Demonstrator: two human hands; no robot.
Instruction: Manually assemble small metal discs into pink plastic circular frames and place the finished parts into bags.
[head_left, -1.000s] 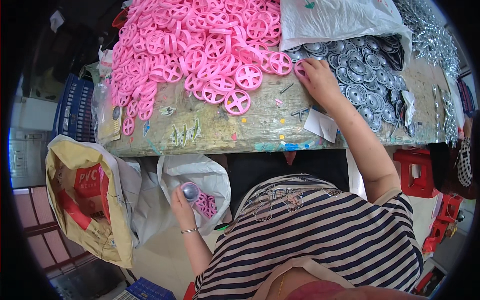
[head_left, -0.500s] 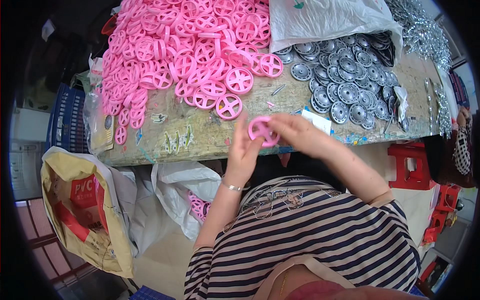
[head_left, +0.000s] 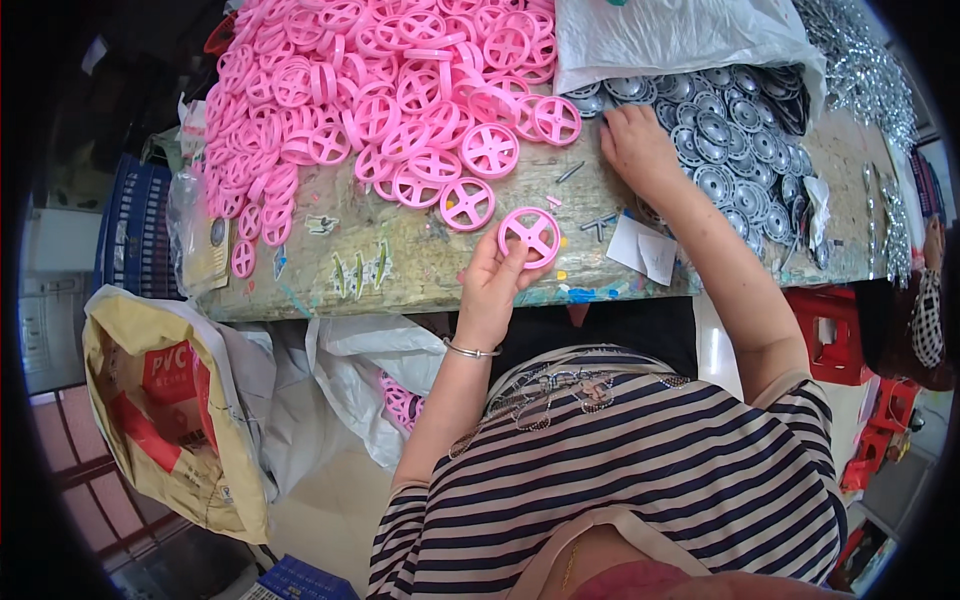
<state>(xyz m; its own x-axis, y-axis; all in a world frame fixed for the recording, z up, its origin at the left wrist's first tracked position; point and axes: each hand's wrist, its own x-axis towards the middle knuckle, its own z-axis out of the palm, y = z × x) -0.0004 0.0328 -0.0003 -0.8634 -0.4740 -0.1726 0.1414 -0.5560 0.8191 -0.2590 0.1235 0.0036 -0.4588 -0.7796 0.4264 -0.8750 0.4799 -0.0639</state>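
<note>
My left hand (head_left: pixel 492 285) grips a pink plastic wheel (head_left: pixel 528 238) by its lower rim, with the thumb on its face. The wheel has a round rim and crossed spokes, and stands just over the table's near edge. Farther right, my right hand (head_left: pixel 640 145) is at the left side of a pile of silver-grey wheel discs (head_left: pixel 712 187). Its fingers bend downward close together; whatever is under them is hidden by the hand.
A large heap of pink wheels (head_left: pixel 397 88) covers the table's far left. A white plastic bag (head_left: pixel 685 42) lies behind the discs, beside silver tinsel (head_left: pixel 860 65). Small metal pins (head_left: pixel 598 226) and white paper (head_left: pixel 640 250) lie on the worn wooden table (head_left: pixel 400 225). An open sack (head_left: pixel 180 420) stands at lower left.
My right hand has let go of the pink wheel and moved away to the right, up to the silver-grey discs. My left hand still has the wheel. The view has shifted slightly.
</note>
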